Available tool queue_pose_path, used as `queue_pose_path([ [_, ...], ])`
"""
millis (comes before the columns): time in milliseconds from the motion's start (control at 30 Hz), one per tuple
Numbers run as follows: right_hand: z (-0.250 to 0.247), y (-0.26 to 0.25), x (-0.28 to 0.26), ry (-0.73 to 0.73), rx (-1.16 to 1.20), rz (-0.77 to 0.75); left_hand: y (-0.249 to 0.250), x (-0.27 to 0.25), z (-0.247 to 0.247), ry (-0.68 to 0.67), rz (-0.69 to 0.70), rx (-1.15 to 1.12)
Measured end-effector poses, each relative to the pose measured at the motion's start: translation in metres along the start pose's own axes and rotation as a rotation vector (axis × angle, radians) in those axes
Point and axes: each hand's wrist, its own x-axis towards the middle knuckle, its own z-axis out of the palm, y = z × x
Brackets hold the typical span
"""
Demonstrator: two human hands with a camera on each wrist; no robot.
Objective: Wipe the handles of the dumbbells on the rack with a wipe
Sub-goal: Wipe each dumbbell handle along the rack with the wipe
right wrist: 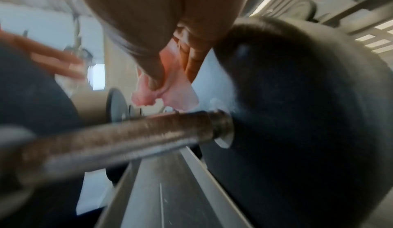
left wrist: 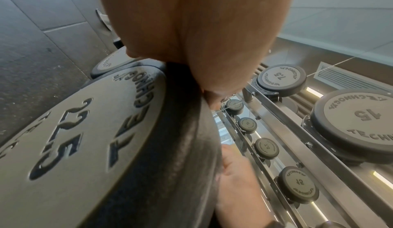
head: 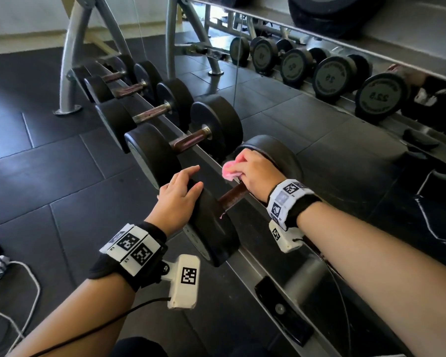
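Nearest dumbbell (head: pixel 216 215) on the rack (head: pixel 245 256), marked 22.5 on its end cap in the left wrist view; step in hand looks like the wiping of this one's handle (head: pixel 232 195). Right hand (head: pixel 255 173) at the far end of that handle, hard against the inner face of the far head, fingers and thumb curled round a bunched pink wipe (head: pixel 231 170); right wrist view shows the wipe just above the bar, contact not certain, frame blurred. Left hand (head: pixel 178 197) rests palm-down on top of the near head, fingers loosely extended, holding nothing, seemingly steadying the weight. Four more dumbbells (head: pixel 183 140) sit further along the row, handles rust-brown. Next move, as I judge it: press the wipe onto the bar and draw it along toward the near head, then shift both hands to the next handle along
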Motion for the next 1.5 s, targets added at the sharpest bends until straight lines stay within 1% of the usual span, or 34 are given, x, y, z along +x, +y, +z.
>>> queue_pose_path([
  [133, 0.011, 0.007, 0.001, -0.226, -0.078, -0.04, -0.002, 0.001, 0.0, 0.014, 0.016, -0.005],
  [233, 0.006, 0.011, 0.001, -0.34, -0.009, 0.002, -0.002, 0.0, 0.0, 0.013, 0.007, 0.011],
  [300, 0.003, 0.01, 0.002, -0.445, -0.049, -0.007, -0.002, 0.0, 0.001, 0.015, -0.002, 0.04],
  [367, 0.001, 0.007, 0.003, -0.501, -0.041, 0.044, -0.001, 0.001, 0.001, 0.016, -0.009, 0.064],
  [500, 0.003, 0.0, 0.003, -0.472, -0.043, 0.107, -0.001, 0.001, 0.002, 0.008, -0.008, 0.097],
  [600, 0.012, -0.017, 0.003, -0.455, 0.077, 0.126, -0.001, 0.001, 0.002, 0.017, -0.003, 0.098],
  [667, 0.017, -0.026, 0.004, -0.488, 0.154, 0.11, -0.001, 0.001, 0.002, 0.022, -0.007, 0.098],
  [733, 0.015, -0.025, 0.006, -0.505, 0.191, 0.109, 0.0, 0.001, 0.001, 0.02, -0.01, 0.099],
  [767, 0.012, -0.022, 0.008, -0.509, 0.163, 0.114, 0.0, 0.001, 0.001, 0.017, -0.011, 0.099],
  [867, 0.004, -0.009, 0.011, -0.515, -0.029, 0.141, -0.001, 0.002, 0.001, 0.006, -0.015, 0.089],
  [933, 0.004, -0.007, 0.01, -0.495, -0.124, 0.136, -0.001, 0.002, 0.001, 0.01, -0.017, 0.087],
  [967, 0.006, -0.009, 0.008, -0.475, -0.134, 0.126, -0.001, 0.002, 0.002, 0.012, -0.016, 0.088],
  [1033, 0.012, -0.018, 0.006, -0.445, -0.044, 0.112, -0.002, 0.002, 0.002, 0.015, -0.013, 0.09],
  [1133, 0.019, -0.032, 0.004, -0.465, 0.171, 0.092, -0.003, 0.002, 0.003, 0.019, -0.007, 0.09],
  [1200, 0.017, -0.034, 0.005, -0.453, 0.314, 0.117, -0.003, 0.003, 0.003, 0.019, -0.01, 0.092],
  [1267, 0.01, -0.028, 0.007, -0.383, 0.396, 0.165, -0.003, 0.003, 0.003, 0.015, -0.011, 0.095],
  [1333, 0.004, -0.017, 0.01, -0.289, 0.319, 0.182, -0.003, 0.003, 0.003, 0.01, -0.011, 0.094],
  [1367, 0.002, -0.011, 0.011, -0.283, 0.221, 0.172, -0.003, 0.003, 0.003, 0.007, -0.012, 0.093],
  [1467, 0.005, 0.0, 0.008, -0.427, -0.185, 0.106, -0.003, 0.003, 0.003, 0.006, -0.009, 0.1],
  [1500, 0.008, 0.001, 0.005, -0.441, -0.248, 0.104, -0.003, 0.003, 0.003, 0.008, -0.008, 0.102],
])
